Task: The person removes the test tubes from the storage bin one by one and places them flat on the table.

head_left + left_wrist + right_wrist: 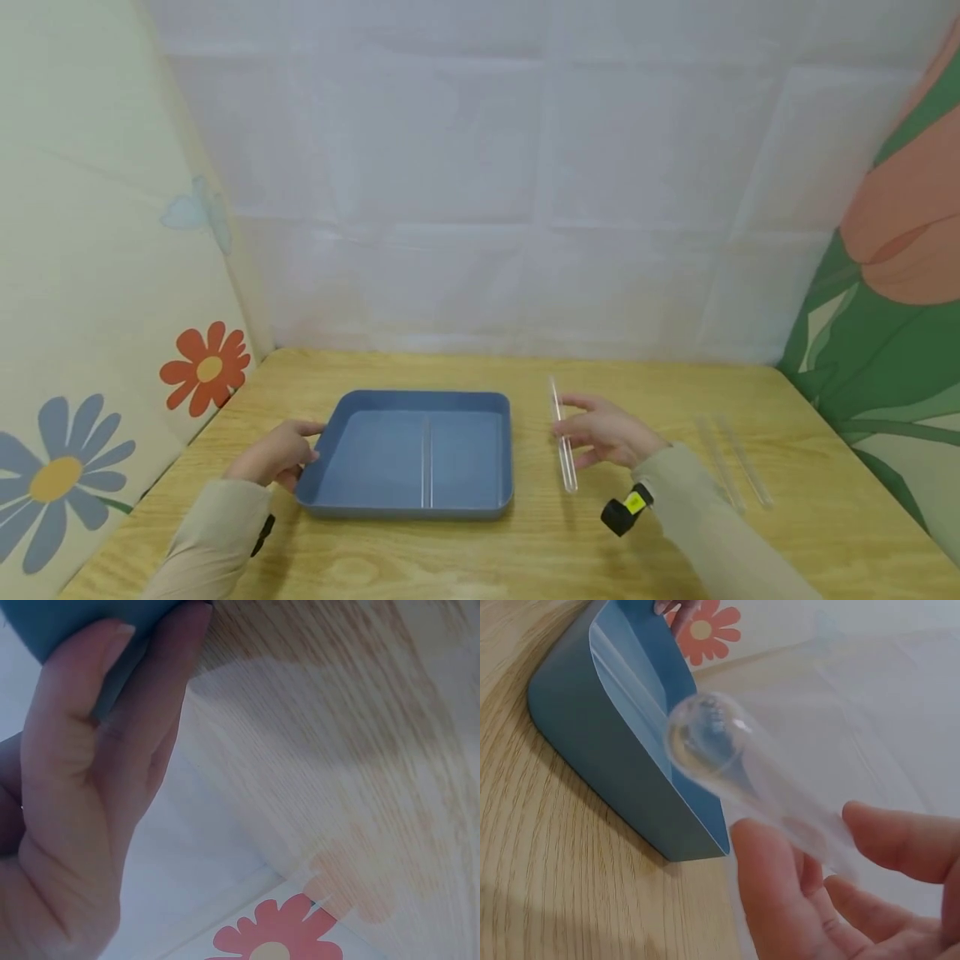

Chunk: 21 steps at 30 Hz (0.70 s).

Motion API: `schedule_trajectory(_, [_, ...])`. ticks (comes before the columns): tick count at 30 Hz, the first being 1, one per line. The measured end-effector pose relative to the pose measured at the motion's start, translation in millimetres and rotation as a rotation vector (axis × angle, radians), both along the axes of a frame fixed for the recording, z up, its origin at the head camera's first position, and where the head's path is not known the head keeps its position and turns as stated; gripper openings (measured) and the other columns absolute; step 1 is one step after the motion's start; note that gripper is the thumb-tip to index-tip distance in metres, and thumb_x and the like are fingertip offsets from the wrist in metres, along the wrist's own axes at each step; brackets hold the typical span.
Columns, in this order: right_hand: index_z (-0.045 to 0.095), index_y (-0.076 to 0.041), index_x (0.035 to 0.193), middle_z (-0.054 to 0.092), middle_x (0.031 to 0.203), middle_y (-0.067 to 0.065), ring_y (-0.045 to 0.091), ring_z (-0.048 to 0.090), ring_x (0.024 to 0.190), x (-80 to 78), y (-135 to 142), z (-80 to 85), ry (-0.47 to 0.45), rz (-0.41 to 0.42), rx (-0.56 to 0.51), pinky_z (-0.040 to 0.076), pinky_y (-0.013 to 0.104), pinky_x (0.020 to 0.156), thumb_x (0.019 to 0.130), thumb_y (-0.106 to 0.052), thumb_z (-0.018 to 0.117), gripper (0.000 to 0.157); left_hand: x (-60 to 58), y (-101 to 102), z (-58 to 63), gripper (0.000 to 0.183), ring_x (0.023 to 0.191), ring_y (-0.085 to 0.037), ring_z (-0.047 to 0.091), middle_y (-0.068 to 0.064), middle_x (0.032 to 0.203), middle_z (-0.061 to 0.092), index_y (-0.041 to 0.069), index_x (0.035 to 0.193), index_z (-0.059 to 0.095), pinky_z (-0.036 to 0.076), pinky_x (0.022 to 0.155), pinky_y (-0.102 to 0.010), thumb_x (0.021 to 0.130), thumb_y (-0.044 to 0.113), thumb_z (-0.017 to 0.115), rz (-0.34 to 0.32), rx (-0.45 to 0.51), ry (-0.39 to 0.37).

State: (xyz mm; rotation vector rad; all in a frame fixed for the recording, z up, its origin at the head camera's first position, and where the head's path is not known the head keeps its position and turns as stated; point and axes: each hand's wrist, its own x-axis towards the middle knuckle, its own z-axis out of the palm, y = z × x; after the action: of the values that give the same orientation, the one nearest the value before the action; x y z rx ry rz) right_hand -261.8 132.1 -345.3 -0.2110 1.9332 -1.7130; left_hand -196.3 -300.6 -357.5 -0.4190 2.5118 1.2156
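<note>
Hanging at the back, a large white sheet (480,167) creased with fold lines meets the far edge of a wood-grain tabletop (360,567). Flower-printed panels stand at the sides: a left panel (82,250) with blue and red blooms, and a right panel (900,358) with a big pink flower and green leaves.

Left of centre on the tabletop sits a shallow blue tray (367,458), wider than it is deep, with raised walls all round.

A person's two hands work here. The left hand (277,454) is at the tray's left wall, thumb and fingers pinching the rim. The right hand (607,433) is on the tray's other side, apart from it, with thumb and fingers clamped on a clear held tube (566,458).

That tube appears raised above the tabletop, between the right hand and the tray, so the tray lies to its left. Its long axis runs front to back, slightly slanted, rounded end toward the person. A strip of tabletop and the tray's right wall separate it from the tray's floor, where an inner tube (427,462) lies nearly parallel, a little right of the middle.

Beyond the right sleeve (690,500), two loose tubes (745,460) lie side by side, slanting front to back.
</note>
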Motion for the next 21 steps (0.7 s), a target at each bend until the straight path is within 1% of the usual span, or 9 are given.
schedule_trajectory(2, [0.024,0.0,0.152,0.063,0.097,0.011,0.019,0.061,0.083,0.1,3.9,-0.5,0.002,-0.001,-0.007,0.052,0.03,0.058,0.094,-0.001,0.056,0.066,0.3,0.8,1.2,0.054,0.056,-0.019,0.054,-0.021,0.097,0.056,-0.015,0.144,0.026,0.052,0.052,-0.03,0.094,-0.009,0.044,-0.003,-0.016,0.001])
schedule_trajectory(5, [0.022,0.0,0.152,0.061,0.1,0.012,0.019,0.06,0.083,0.5,9.7,-0.6,0.008,0.003,-0.015,0.053,0.032,0.06,0.094,-0.001,0.056,0.068,1.7,1.7,3.0,0.054,0.054,-0.018,0.051,-0.021,0.097,0.055,-0.016,0.144,0.027,0.051,0.051,-0.029,0.094,-0.009,0.045,-0.014,-0.027,0.007])
schedule_trajectory(6, [0.022,0.0,0.152,0.06,0.101,0.012,0.019,0.06,0.083,0.7,11.6,-0.7,0.01,0.003,-0.017,0.053,0.032,0.06,0.094,-0.001,0.056,0.068,2.0,2.0,3.4,0.054,0.055,-0.019,0.052,-0.022,0.098,0.055,-0.016,0.144,0.027,0.052,0.051,-0.029,0.094,-0.009,0.045,-0.015,-0.026,0.008])
schedule_trajectory(13, [0.019,0.001,0.152,0.06,0.095,0.008,0.017,0.059,0.082,0.2,21.7,0.3,0.023,0.007,-0.019,0.053,0.03,0.059,0.094,-0.002,0.056,0.069,3.4,1.5,5.7,0.054,0.053,-0.018,0.052,-0.023,0.099,0.056,-0.016,0.144,0.027,0.052,0.05,-0.029,0.093,-0.01,0.045,-0.02,-0.026,0.02])
schedule_trajectory(18, [0.018,0.001,0.153,0.06,0.096,0.008,0.017,0.059,0.081,0.6,28.6,-0.8,0.017,0.005,-0.005,0.053,0.031,0.06,0.094,-0.003,0.056,0.07,4.5,2.8,6.2,0.054,0.059,-0.021,0.057,-0.025,0.103,0.057,-0.015,0.145,0.026,0.053,0.052,-0.031,0.094,-0.01,0.044,-0.013,0.009,0.011])
schedule_trajectory(21, [0.02,0.001,0.153,0.059,0.099,0.01,0.017,0.059,0.083,-0.7,33.3,-1.0,0.02,0.002,0.002,0.053,0.032,0.062,0.095,-0.003,0.056,0.068,4.0,3.2,6.3,0.054,0.062,-0.021,0.057,-0.028,0.107,0.055,-0.015,0.145,0.027,0.053,0.054,-0.031,0.094,-0.009,0.044,-0.013,-0.009,0.01])
